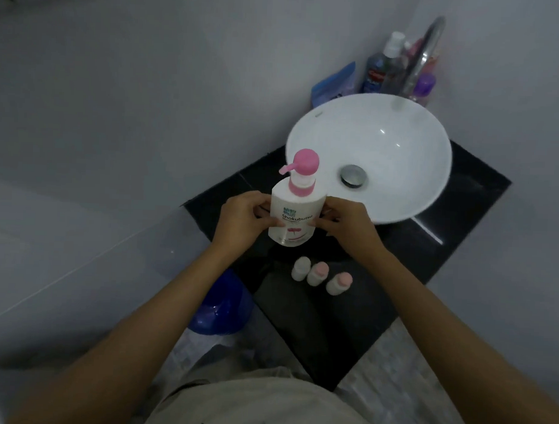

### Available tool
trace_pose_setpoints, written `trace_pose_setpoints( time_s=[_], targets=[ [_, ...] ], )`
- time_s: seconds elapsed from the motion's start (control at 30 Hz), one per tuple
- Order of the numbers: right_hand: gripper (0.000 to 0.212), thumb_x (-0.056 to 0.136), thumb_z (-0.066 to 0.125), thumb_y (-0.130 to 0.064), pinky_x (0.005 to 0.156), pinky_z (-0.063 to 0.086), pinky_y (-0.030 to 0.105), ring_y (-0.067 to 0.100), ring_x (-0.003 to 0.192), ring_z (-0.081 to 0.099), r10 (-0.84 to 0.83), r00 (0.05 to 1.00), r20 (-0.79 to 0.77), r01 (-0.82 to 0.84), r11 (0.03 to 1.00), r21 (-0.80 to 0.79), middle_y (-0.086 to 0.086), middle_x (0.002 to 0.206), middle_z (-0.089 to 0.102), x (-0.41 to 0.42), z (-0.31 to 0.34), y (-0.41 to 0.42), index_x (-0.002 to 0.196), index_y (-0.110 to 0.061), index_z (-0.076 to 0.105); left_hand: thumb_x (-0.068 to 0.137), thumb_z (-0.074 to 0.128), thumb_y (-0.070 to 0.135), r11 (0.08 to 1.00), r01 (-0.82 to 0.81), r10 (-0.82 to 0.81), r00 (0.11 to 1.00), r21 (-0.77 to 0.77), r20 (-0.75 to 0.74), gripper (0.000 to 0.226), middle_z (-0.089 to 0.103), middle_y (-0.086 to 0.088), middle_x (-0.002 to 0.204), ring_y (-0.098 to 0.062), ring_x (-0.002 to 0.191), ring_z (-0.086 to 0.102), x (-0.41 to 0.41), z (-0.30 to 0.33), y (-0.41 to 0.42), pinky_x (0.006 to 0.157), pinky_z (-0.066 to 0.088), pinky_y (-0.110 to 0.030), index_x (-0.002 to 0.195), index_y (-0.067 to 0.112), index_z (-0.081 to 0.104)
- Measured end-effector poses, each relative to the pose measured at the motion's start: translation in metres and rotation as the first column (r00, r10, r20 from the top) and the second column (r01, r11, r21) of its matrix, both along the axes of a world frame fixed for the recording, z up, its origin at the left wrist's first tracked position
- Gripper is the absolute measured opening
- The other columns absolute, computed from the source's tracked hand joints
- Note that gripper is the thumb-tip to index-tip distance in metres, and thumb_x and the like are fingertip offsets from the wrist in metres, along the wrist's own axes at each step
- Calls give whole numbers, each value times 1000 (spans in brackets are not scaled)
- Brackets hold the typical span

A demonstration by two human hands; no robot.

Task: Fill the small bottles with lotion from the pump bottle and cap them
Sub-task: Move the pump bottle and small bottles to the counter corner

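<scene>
Pump bottle (293,212): white glossy plastic, flat-oval body, pink collar and round pink pump head, spout pointing to the tabletop's left edge. Printed label on front, pink graphic below.

Held upright between both hands above the black tabletop (356,325), near its left edge, just in front of the basin. Base looks slightly clear of the surface; cannot tell for sure.

Left hand (240,220): grip closed around the bottle's left side, thumb on the label face, fingers wrapped behind.
Right hand (347,227): same on the right side, thumb on the front, fingers curled round the back.

Three small bottles (320,275): short white cylinders in a diagonal row on the tabletop, nearer the front edge than the pump bottle, standing close together. Left one has a white top, the other two pale pink tops. Not touched by either hand.

Tabletop: dark polished stone, square-cut, reflective. Round white ceramic basin (399,197) sits on it toward the back right, metal drain plug in the bowl, curved chrome tap (419,61) over the far rim. Cluster of toiletry bottles (387,69) and a blue pouch (333,83) at the back corner, blurred.

Plain pale walls, dim light. Blue bucket (217,308) on the floor below the left edge.
</scene>
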State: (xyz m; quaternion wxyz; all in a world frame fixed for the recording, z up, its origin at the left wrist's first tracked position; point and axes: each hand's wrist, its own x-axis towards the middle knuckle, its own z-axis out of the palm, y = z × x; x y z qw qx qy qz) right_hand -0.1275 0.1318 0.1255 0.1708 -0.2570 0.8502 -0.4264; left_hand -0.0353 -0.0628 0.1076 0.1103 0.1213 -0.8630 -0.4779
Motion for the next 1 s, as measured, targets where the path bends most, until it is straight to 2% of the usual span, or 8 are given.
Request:
trace_pose_setpoints(
  time_s=[0.1, 0.2, 0.33, 0.5, 0.63, 0.73, 0.87, 1.0],
  targets=[
    [23, 80, 70, -9, 64, 58, 30, 23, 79, 66, 99, 994, 39, -99, 995, -8, 10, 90, 70, -18, 10, -33, 102, -7, 66, 65, 84, 15, 993, -120, 120, 993, -8, -23, 36, 70, 2, 88, -12, 73, 67, 5, 9, -22, 68, 55, -22, 99, 19, 72],
    [22, 79, 70, -8, 63, 56, 21, 18, 79, 67, 198, 978, 60, -197, 980, -21, 10, 93, 71, -36, 12, -68, 101, -10, 67, 65, 84, 15, 972, -235, 234, 972, -20, -27, 34, 69, 5, 85, -14, 71, 67, 4, 11, -42, 67, 55, -24, 97, 17, 73],
    [28, 77, 71, -7, 68, 56, 29, 21, 82, 67, 266, 959, 98, -266, 964, -21, 8, 94, 70, -60, 1, -111, 105, -9, 67, 65, 84, 19, 935, -350, 351, 937, -62, -5, 35, 68, 7, 86, -9, 67, 63, -5, 4, -63, 65, 50, -18, 99, 18, 73],
    [32, 78, 72, -8, 68, 53, 23, 14, 80, 65, 321, 939, 123, -326, 945, 16, 7, 100, 70, -82, -19, -150, 110, -11, 67, 65, 84, 20, 889, -451, 454, 890, -76, 36, 37, 73, -4, 92, -17, 74, 66, -16, -10, -82, 71, 53, -29, 99, 14, 73],
    [33, 77, 71, -4, 70, 52, 25, 16, 83, 64, 346, 929, 134, -350, 937, 12, 8, 96, 69, -88, -26, -170, 109, -6, 66, 66, 84, 22, 865, -495, 499, 865, -78, 44, 35, 74, -5, 94, -10, 73, 62, -22, -19, -92, 62, 41, -11, 98, 13, 73],
    [34, 77, 71, -1, 69, 51, 22, 14, 84, 63, 359, 922, 146, -363, 932, 7, 11, 100, 69, -91, -29, -181, 111, -4, 65, 67, 83, 22, 855, -511, 516, 854, -86, 58, 35, 74, -6, 97, -9, 75, 61, -25, -24, -99, 63, 39, -9, 99, 12, 72],
    [34, 78, 67, 3, 87, 53, 41, 27, 97, 65, 341, 924, 176, -343, 939, -17, 16, 104, 68, -92, -32, -190, 111, 0, 63, 67, 83, 20, 850, -520, 526, 848, -86, 68, 35, 74, -9, 98, -12, 76, 63, -31, -25, -107, 69, 47, -21, 100, 11, 72],
    [36, 79, 66, 3, 91, 52, 42, 22, 97, 61, 333, 921, 200, -334, 942, -31, 17, 111, 66, -93, -34, -197, 115, -1, 61, 67, 83, 18, 851, -520, 524, 848, -70, 77, 37, 74, -10, 98, -20, 83, 68, -35, -27, -113, 78, 55, -34, 101, 9, 71]
  ],
)
